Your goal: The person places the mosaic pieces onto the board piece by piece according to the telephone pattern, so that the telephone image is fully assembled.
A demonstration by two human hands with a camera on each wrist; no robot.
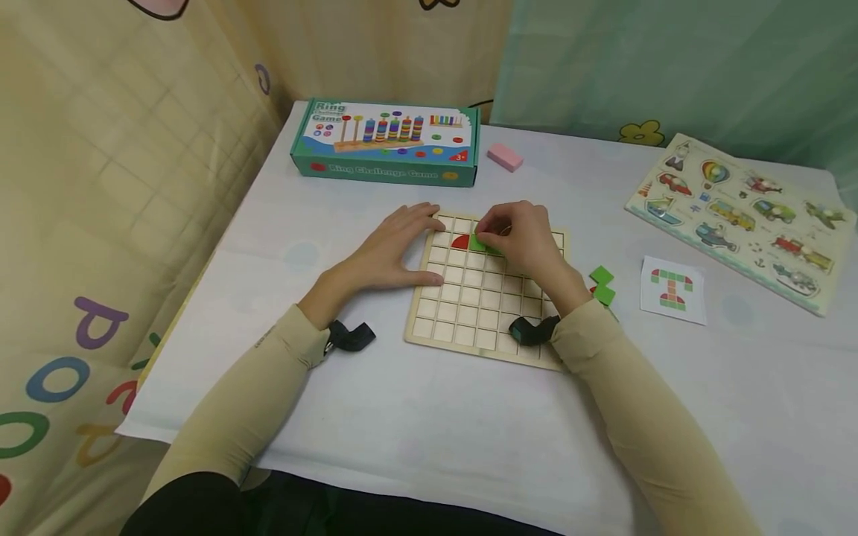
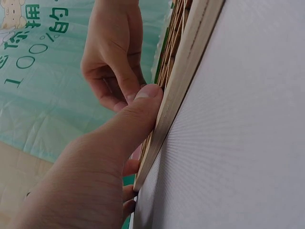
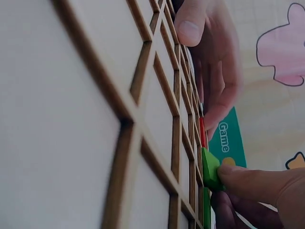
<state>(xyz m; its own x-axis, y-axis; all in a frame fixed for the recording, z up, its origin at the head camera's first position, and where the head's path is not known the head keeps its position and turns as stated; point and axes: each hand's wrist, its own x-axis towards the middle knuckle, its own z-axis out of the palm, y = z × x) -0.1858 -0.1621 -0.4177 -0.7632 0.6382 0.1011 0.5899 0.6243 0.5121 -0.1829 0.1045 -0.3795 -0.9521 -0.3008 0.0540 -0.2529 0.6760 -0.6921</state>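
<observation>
A wooden grid board (image 1: 462, 313) lies on the table with a raised lattice of square cells. My left hand (image 1: 389, 253) rests along its left side, thumb and fingers spread on the edge. Between thumb and fingertips, my right hand (image 1: 529, 242) pinches a green square tile (image 3: 210, 168), which is tilted at a cell in the board's upper part. A red quarter-round tile (image 1: 460, 242) sits in the cell to its left. Another green tile (image 3: 206, 207) lies on its other side, partly covered by the right hand.
Right of the board are loose green tiles (image 1: 603, 294) with a bit of red, and a pattern card (image 1: 672, 290). A vehicle puzzle board (image 1: 744, 216) lies at the far right. At the back are a ring game box (image 1: 389, 145) and a pink block (image 1: 505, 157).
</observation>
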